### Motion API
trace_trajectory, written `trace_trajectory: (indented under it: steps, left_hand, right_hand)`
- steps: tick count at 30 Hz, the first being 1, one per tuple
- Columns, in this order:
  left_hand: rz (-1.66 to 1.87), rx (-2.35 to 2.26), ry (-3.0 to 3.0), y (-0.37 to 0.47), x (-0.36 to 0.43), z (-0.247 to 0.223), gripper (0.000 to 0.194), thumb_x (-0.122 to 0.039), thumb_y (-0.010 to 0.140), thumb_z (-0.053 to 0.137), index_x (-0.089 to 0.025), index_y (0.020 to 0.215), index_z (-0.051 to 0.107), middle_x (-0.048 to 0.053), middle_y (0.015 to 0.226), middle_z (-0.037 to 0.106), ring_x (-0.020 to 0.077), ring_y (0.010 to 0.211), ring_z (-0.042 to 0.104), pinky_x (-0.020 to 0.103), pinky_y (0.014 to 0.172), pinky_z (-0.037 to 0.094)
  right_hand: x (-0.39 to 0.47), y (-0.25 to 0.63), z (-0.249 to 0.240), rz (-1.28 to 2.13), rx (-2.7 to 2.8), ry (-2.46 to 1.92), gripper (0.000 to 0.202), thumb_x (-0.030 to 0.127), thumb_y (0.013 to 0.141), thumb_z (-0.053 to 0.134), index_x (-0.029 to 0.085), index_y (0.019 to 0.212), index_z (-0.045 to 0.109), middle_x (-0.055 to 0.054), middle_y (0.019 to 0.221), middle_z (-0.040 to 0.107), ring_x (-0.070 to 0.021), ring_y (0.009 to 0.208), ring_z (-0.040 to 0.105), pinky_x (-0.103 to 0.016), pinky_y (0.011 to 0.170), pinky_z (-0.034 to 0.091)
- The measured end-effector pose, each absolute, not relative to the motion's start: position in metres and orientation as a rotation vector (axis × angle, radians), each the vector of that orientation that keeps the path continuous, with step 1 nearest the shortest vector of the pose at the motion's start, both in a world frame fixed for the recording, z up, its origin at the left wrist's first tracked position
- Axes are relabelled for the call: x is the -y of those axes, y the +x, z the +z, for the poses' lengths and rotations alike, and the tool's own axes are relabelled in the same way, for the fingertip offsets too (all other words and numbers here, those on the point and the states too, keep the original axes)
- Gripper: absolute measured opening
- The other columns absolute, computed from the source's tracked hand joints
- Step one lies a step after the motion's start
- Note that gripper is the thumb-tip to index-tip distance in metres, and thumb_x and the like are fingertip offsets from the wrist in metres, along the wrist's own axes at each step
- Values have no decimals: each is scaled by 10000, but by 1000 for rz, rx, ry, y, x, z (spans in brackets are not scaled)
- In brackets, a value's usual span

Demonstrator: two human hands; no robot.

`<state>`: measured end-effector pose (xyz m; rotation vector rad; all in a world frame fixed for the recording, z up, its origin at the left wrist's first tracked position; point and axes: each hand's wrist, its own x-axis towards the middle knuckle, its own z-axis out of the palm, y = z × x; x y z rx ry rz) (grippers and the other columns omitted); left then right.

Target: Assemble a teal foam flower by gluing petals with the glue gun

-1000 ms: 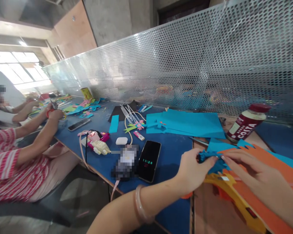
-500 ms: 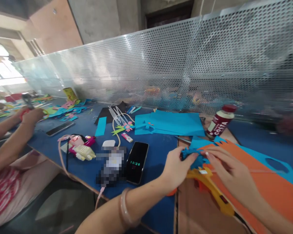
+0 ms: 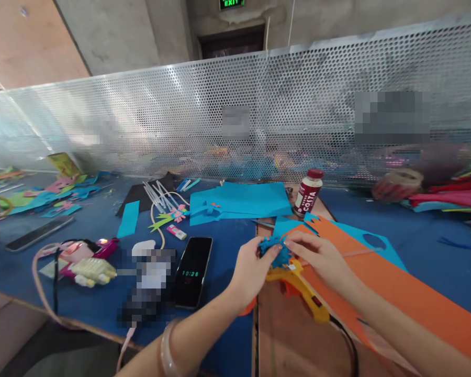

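Both hands, left hand (image 3: pixel 251 269) and right hand (image 3: pixel 317 254), pinched a jagged blue foam cutout (image 3: pixel 273 250) between them. It hovered just above a yellow glue gun (image 3: pixel 302 290) on the worktop (image 3: pixel 227 277).

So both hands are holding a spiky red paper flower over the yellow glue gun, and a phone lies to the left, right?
Not quite: the spiky paper flower is blue, not red, as the head view shows. Both the left hand and right hand do hold it over the yellow glue gun, and the phone lies left.

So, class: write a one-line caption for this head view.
Both hands, left and right, pinch a blue paper cutout above a yellow glue gun.
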<state>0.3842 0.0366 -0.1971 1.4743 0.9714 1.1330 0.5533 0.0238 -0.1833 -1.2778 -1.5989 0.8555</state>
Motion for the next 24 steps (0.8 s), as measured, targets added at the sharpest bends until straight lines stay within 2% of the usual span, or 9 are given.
trace_trajectory:
  steps: [8,13,16,24]
  left_hand:
    - [1126,-1052,1557,382,-39,-196,159,-306,832,624,-161,772,647,-7,680,594,138,639,492,244,599,374]
    - [1105,-1051,1575,383,-42,-198,167,-313,813,651,-163,740,647,-14,653,586,134,622,487,238,582,359]
    - [1101,-1029,1553,383,-43,-200,169,-331,798,668,-163,788,658,-4,693,613,138,635,504,240,601,385]
    - [1105,-927,1477,383,-40,-198,216,-371,827,643,-155,842,637,21,760,648,153,694,577,249,647,461]
  right_hand:
    - [-26,556,-176,883,1648,-1275,288,472,801,642,191,787,704,-42,850,666,-193,798,598,-300,707,463]
    - [-27,557,-181,893,1645,-1290,290,463,814,621,183,761,676,-22,786,641,-167,714,580,-290,662,450]
    - [-26,556,-183,871,1642,-1276,289,458,835,598,185,746,635,-1,735,591,-151,673,541,-280,628,425]
    - [-22,553,-172,890,1614,-1221,300,477,852,587,192,825,678,-31,849,638,-192,819,573,-308,741,437]
